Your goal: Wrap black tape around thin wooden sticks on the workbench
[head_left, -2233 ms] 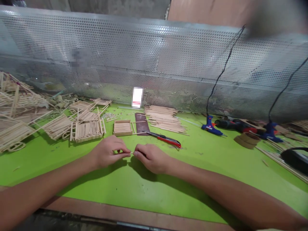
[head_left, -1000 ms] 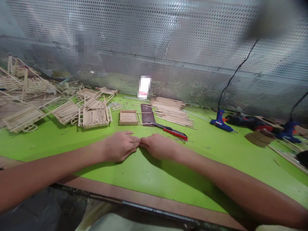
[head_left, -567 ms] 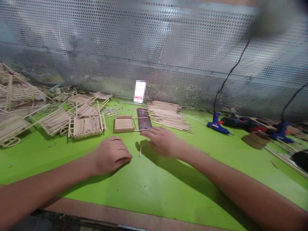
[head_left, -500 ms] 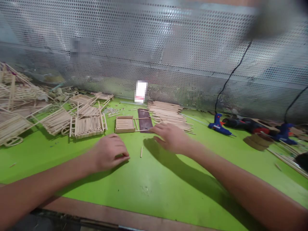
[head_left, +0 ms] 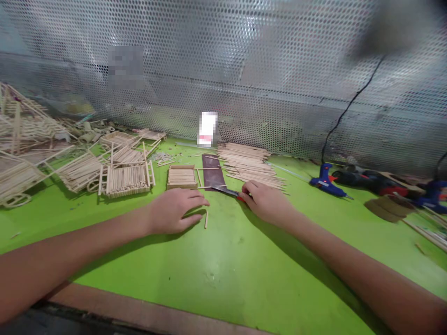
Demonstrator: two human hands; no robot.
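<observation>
My right hand [head_left: 263, 200] is closed around the handle of a knife [head_left: 225, 190], which shows some red by my fingers. Its blade points left and lies over the near end of a dark brown sheet [head_left: 213, 174]. With fingers apart and nothing in it, my left hand [head_left: 178, 209] is just left of a short loose stick [head_left: 206, 219]. Behind that hand sits a small stick-built tray [head_left: 182, 177], and thin sticks reach from its right side across the brown sheet.
Many loose sticks [head_left: 247, 160] lie in a pile behind my right hand. Several stick-built carts [head_left: 127, 179] crowd the left. A blue glue gun [head_left: 328, 180] and a brown round piece [head_left: 387, 207] are at right. A perforated metal sheet [head_left: 181, 70] stands along the back.
My right hand has taken hold of the knife and drawn it toward the right. My left hand has moved right, toward the short stick, and its fingers have spread.
</observation>
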